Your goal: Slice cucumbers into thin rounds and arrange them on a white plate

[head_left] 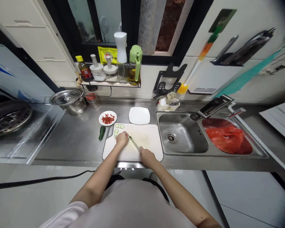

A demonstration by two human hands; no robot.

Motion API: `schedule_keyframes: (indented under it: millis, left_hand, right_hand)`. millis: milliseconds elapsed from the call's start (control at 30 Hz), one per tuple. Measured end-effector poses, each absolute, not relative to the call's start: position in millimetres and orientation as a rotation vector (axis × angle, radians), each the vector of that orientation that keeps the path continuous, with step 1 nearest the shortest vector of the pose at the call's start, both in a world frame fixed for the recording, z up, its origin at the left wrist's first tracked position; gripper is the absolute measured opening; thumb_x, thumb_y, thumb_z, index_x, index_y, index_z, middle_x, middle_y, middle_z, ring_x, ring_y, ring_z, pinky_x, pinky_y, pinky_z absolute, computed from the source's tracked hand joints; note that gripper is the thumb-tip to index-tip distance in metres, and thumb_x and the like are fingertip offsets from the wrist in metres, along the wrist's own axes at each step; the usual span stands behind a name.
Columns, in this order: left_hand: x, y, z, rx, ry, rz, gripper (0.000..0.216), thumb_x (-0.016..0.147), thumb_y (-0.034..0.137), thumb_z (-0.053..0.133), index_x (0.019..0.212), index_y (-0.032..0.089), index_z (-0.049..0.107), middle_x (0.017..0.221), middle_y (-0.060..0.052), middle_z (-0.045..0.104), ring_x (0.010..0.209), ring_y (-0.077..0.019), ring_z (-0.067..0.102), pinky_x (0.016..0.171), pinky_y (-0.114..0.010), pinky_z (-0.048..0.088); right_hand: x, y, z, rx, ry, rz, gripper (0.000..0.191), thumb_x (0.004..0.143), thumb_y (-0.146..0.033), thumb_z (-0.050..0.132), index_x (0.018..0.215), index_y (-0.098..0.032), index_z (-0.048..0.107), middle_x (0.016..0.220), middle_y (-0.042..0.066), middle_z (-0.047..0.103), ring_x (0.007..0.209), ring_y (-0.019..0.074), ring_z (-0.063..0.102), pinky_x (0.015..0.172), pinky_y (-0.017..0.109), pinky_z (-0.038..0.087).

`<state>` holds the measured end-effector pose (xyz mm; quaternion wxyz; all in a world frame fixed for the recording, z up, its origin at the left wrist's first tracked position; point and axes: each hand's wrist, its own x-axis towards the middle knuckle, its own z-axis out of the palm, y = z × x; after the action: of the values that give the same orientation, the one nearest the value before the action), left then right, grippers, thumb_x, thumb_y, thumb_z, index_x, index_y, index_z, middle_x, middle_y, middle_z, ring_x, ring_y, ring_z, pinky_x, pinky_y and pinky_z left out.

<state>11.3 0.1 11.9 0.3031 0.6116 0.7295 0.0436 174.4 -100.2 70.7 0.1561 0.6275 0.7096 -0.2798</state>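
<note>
My right hand (147, 157) is closed around the handle of a knife (134, 145), whose narrow blade points up and left over the white cutting board (152, 139). At the blade's tip, my left hand (122, 139) has its fingers bent around a piece of cucumber (129, 137); most of that piece is hidden. Thin cucumber slices (119, 126) lie at the board's upper left, and some reach down beside my left hand. Off the board's left side rests another dark green cucumber piece (101, 132).
Behind the board are a plate of chopped red pieces (108, 118) and a white plate (139, 115). A lidded steel pot (72, 101) stands to the left. The sink (182, 136) lies right of the board, with a red plastic bag (225, 137) in its second basin.
</note>
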Motion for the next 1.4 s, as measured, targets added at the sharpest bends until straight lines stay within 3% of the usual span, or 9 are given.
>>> schedule_keyframes:
  millis: [733, 1400]
  left_hand:
    - [6.7, 2.8, 13.1, 1.608, 1.843, 0.164, 0.021, 0.077, 0.020, 0.057, 0.093, 0.027, 0.068, 0.092, 0.001, 0.072, 0.091, -0.0177, 0.063, 0.085, -0.031, 0.041]
    - [7.6, 7.1, 11.4, 1.591, 1.848, 0.151, 0.018, 0.075, 0.020, 0.058, 0.089, 0.025, 0.069, 0.094, 0.000, 0.073, 0.089, -0.0166, 0.064, 0.079, -0.027, 0.043]
  right_hand:
    - [182.1, -111.1, 64.0, 1.812, 2.060, -0.780, 0.026, 0.090, -0.014, 0.032, 0.112, -0.016, 0.047, 0.097, 0.015, 0.066, 0.091, 0.0244, 0.064, 0.068, 0.031, 0.043]
    - [176.8, -102.5, 73.5, 1.796, 2.048, -0.793, 0.027, 0.090, -0.015, 0.032, 0.112, -0.017, 0.047, 0.099, 0.015, 0.066, 0.094, 0.0244, 0.063, 0.071, 0.031, 0.043]
